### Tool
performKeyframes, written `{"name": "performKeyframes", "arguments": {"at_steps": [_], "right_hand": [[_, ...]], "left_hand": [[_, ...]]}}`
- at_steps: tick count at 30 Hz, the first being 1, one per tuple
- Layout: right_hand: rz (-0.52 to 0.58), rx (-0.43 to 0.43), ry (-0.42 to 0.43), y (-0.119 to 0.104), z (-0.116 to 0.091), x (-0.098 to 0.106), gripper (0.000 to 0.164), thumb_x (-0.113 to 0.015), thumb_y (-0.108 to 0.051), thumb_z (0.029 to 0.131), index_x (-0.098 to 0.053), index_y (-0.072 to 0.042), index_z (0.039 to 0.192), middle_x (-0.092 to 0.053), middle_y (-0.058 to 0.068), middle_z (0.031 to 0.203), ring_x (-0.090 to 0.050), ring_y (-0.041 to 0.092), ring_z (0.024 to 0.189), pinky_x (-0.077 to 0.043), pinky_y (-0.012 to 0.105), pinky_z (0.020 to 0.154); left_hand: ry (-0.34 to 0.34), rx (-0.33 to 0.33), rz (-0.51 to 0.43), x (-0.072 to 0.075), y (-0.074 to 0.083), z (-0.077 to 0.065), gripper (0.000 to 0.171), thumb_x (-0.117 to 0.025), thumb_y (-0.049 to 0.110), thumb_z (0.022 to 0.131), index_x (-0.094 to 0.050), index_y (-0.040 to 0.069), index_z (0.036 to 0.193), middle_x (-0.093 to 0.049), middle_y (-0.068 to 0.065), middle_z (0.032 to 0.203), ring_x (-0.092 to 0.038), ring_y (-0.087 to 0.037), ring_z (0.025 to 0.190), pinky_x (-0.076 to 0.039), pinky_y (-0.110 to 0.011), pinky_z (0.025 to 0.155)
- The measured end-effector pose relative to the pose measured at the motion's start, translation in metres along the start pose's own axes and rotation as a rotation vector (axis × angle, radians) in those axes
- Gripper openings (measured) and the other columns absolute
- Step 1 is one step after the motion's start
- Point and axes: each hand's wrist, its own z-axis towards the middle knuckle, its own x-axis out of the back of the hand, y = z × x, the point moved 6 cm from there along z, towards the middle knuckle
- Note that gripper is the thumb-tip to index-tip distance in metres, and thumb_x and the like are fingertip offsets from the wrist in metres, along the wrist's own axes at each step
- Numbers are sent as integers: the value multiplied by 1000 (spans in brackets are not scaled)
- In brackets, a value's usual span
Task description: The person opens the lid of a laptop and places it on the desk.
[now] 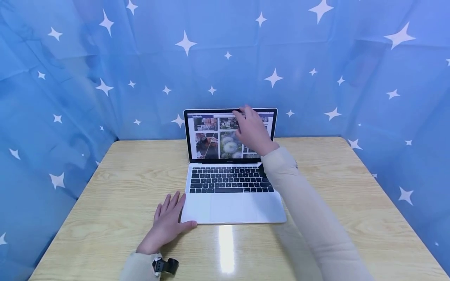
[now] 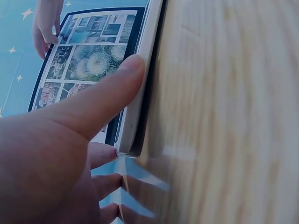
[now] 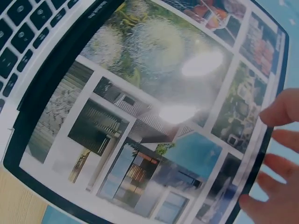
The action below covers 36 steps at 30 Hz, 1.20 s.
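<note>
A silver laptop (image 1: 228,208) stands unfolded on the table, its lit screen (image 1: 230,145) showing a page of photos, among them white flowers and a violin. My left hand (image 1: 166,224) lies at the front left corner of the base. Its thumb (image 2: 128,70) touches the front edge, while the fairly straight fingers spread along the left side. At the top edge of the screen is my right hand (image 1: 254,132), holding the rim with the thumb (image 3: 280,109) in front and the other fingers bent over the edge. My right forearm covers the keyboard's right end.
The light wooden table (image 1: 140,171) extends around the laptop on both sides. Behind it and at the sides hangs a blue curtain (image 1: 147,62) with white stars. A black strap with a small device (image 1: 165,266) sits on my left wrist. Light glares off the table's front.
</note>
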Motion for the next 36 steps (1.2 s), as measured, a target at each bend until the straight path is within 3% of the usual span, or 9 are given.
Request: {"name": "performKeyframes", "arguments": {"at_steps": [5,11,17,21,24,31,33,36], "right_hand": [[-29,61,7,1,-9,-1,54,-54,-18,87,-36,-9,136,-22,12,145,-11,25,134,-17,43,106],[-36,172,75,2,-25,5,49,-54,-13,86,-41,-5,133,-27,15,142,-25,28,130,-26,41,103],[-23,193,62,19,-55,5,45,-53,-20,90,-44,-4,131,-33,17,139,-29,30,127,-25,43,103],[-65,168,25,36,-80,4,47,-50,-28,91,-43,-4,132,-33,17,139,-28,32,128,-23,47,103],[-85,143,26,50,-97,6,48,-51,-30,91,-44,-4,131,-37,18,136,-31,33,125,-24,49,101],[-143,16,31,87,-129,14,38,-52,-16,89,-50,-2,125,-48,19,125,-41,34,117,-24,56,98],[-179,-34,-7,97,-137,12,38,-51,-16,89,-50,-3,125,-46,19,128,-39,34,119,-21,58,99],[-191,-124,-104,111,-148,6,46,-46,-30,92,-45,-5,131,-36,20,136,-29,34,126,-14,60,100]], "left_hand": [[-13,-1,28,4,-1,1,99,-59,65,69,-20,13,143,-11,-12,148,0,-36,133,0,-57,101],[-55,0,44,11,-6,3,95,-59,63,70,-22,16,143,-11,-10,148,-3,-36,133,-5,-59,100],[-39,-15,57,26,-6,12,74,-56,56,78,-36,16,138,-27,-12,143,-19,-39,128,-18,-65,93],[-12,-50,54,42,-3,18,63,-54,48,84,-44,10,132,-40,-15,134,-34,-40,121,-28,-61,91],[17,-75,39,56,-2,22,61,-52,45,86,-42,6,132,-42,-17,132,-36,-40,119,-30,-57,93],[201,-128,167,91,-13,33,61,-42,36,93,-21,5,142,-15,-23,144,-14,-43,129,-13,-59,100],[243,-120,195,99,-19,35,58,-36,34,96,-18,4,142,-10,-23,145,-9,-43,130,-10,-61,99],[264,-87,213,109,-28,38,60,-25,40,97,-13,4,143,-4,-21,147,0,-41,132,-3,-62,98]]}}
